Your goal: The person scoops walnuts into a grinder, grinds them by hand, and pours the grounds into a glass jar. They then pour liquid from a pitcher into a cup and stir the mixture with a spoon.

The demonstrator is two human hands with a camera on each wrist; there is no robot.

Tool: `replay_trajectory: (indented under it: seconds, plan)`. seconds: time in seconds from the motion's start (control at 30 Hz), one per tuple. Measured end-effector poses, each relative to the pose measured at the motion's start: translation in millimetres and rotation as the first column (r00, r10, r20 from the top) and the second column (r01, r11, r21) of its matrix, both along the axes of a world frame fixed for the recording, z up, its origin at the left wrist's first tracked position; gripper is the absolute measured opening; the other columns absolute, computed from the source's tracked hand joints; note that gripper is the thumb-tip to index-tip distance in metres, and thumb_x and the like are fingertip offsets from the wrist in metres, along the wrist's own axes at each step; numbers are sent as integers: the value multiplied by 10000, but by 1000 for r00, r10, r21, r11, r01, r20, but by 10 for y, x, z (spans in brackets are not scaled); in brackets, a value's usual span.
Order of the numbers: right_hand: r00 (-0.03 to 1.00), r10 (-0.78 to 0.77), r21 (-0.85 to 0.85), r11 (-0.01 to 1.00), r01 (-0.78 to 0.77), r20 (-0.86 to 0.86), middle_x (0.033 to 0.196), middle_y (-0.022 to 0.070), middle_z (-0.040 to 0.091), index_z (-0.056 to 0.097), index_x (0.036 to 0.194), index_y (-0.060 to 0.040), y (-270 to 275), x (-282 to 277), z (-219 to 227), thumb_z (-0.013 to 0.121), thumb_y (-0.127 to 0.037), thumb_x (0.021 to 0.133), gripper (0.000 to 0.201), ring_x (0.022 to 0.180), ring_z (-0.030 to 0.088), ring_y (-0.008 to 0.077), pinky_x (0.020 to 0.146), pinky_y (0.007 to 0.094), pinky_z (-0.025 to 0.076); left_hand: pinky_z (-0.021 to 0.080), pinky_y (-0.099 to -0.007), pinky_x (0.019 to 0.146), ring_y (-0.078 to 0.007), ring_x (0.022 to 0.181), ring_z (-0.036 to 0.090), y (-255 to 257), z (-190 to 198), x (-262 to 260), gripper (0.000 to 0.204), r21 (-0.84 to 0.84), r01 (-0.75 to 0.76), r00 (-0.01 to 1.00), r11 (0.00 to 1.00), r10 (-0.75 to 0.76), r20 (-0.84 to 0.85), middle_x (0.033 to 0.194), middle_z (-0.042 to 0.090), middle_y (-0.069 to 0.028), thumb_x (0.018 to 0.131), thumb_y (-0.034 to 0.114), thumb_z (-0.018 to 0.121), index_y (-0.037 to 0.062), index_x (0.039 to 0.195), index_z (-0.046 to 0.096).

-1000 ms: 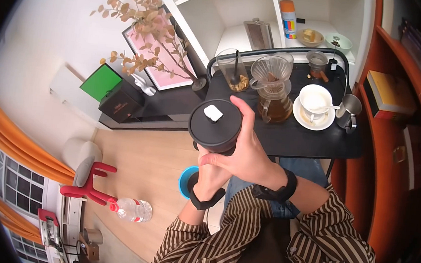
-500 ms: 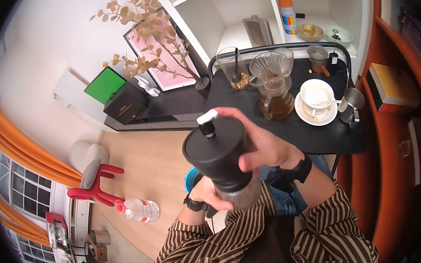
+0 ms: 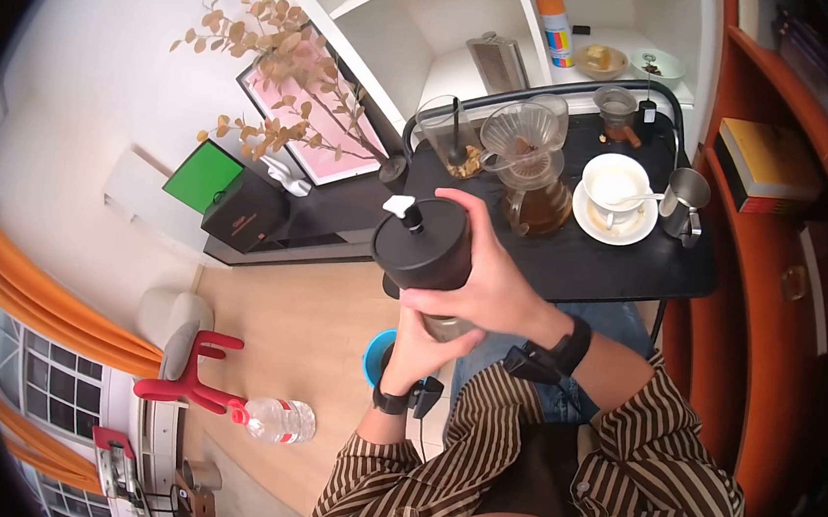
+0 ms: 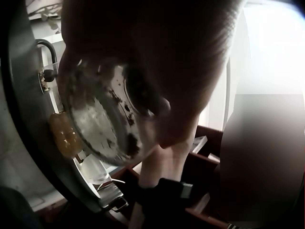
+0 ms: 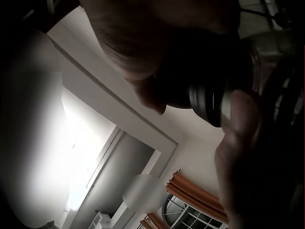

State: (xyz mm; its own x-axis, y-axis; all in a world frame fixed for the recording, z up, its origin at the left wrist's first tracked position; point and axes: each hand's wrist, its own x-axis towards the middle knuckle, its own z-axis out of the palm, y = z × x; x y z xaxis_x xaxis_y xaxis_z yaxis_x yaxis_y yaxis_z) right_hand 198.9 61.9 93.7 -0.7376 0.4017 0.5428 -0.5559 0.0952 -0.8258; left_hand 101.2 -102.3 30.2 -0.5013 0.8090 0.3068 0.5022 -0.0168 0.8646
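Both hands hold a manual coffee grinder in front of the body, over the floor beside the black cart. Its round black top carries a short shaft tipped with a white piece. My right hand grips the black upper body, thumb across the near side. Below it, my left hand wraps the clear glass jar, which has dark specks of grounds on its inner wall. In the right wrist view the grinder is dark, with the left thumb near the jar's collar.
On the black cart stand a glass dripper over a coffee server, a white cup on a saucer, a metal pitcher and a glass. A blue bucket and a water bottle are on the floor.
The grinder tilted and came down toward the body with the hands apart, then rose and moved back near the cart's edge. The hands are close together again around it.
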Motion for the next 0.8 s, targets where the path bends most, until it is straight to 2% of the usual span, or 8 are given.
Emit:
replay_trajectory:
  seconds: [0.07, 0.13, 0.23, 0.37, 0.47, 0.63, 0.7, 0.8]
  plan:
    - [969, 246, -147, 959, -243, 4, 1444, 172, 537, 237, 1573, -13, 112, 6, 26, 935, -211, 774, 1080, 1348, 540, 262, 1147, 419, 439, 493, -430, 1062, -281, 1227, 615, -115, 82, -30, 976, 33, 162, 929, 986, -164, 332, 1364, 572, -153, 699, 225, 950, -4, 1486, 420]
    - [908, 416, -246, 876, -414, -47, 1442, 151, 549, 271, 1571, -10, 144, 6, 2, 927, -198, 775, 1049, 1343, 541, 242, 1151, 413, 436, 491, -432, 1067, -278, 1225, 621, -186, 221, -45, 984, 112, 378, 727, 919, -370, 579, 1356, 596, -164, 672, 280, 959, -4, 1470, 459]
    - [822, 546, -301, 766, -567, -161, 1435, 134, 570, 299, 1580, -11, 85, 10, -79, 914, -192, 778, 1026, 1340, 544, 229, 1163, 417, 422, 503, -434, 1057, -324, 1241, 620, -160, 167, -50, 1065, 273, 558, 550, 784, -595, 586, 1357, 607, -226, 622, 369, 946, -26, 1480, 454]
    - [767, 629, -337, 701, -629, -124, 1442, 134, 567, 290, 1590, -14, 80, 29, -16, 900, -181, 789, 1020, 1349, 539, 231, 1176, 423, 406, 505, -437, 1059, -322, 1253, 616, -191, 31, -97, 1077, 364, 575, 446, 732, -654, 611, 1370, 607, -224, 608, 365, 944, -24, 1486, 459]
    - [767, 632, -299, 716, -631, -105, 1469, 136, 543, 278, 1605, -25, 66, -48, -56, 897, -174, 796, 1030, 1374, 516, 236, 1190, 412, 388, 501, -431, 1065, -289, 1274, 602, -246, 86, -133, 1042, 273, 567, 568, 777, -609, 554, 1377, 609, -191, 617, 297, 957, -24, 1480, 471]
    - [761, 646, -304, 715, -629, -53, 1568, 120, 437, 167, 1657, -53, 19, -163, -44, 976, -202, 731, 1239, 1455, 438, 232, 1220, 404, 339, 519, -399, 1037, -247, 1226, 630, -381, 69, -88, 960, 6, 171, 912, 985, -161, 378, 1340, 626, -164, 640, 196, 971, -21, 1444, 493]
    - [881, 474, -147, 871, -468, 6, 1576, 126, 420, 144, 1657, -58, -52, -201, -100, 984, -200, 731, 1258, 1460, 432, 239, 1222, 411, 338, 515, -400, 1048, -255, 1213, 642, -316, 25, 8, 998, 25, -62, 966, 998, 53, 253, 1361, 598, -160, 662, 123, 948, -26, 1477, 391]
    - [992, 111, 64, 991, -115, 53, 1577, 134, 410, 132, 1650, -69, -330, -209, -158, 984, -176, 734, 1255, 1458, 434, 241, 1218, 415, 347, 522, -412, 1041, -278, 1239, 635, -189, -57, -13, 1023, 163, -224, 974, 961, 214, 78, 1354, 587, -189, 663, 124, 953, -23, 1474, 347]
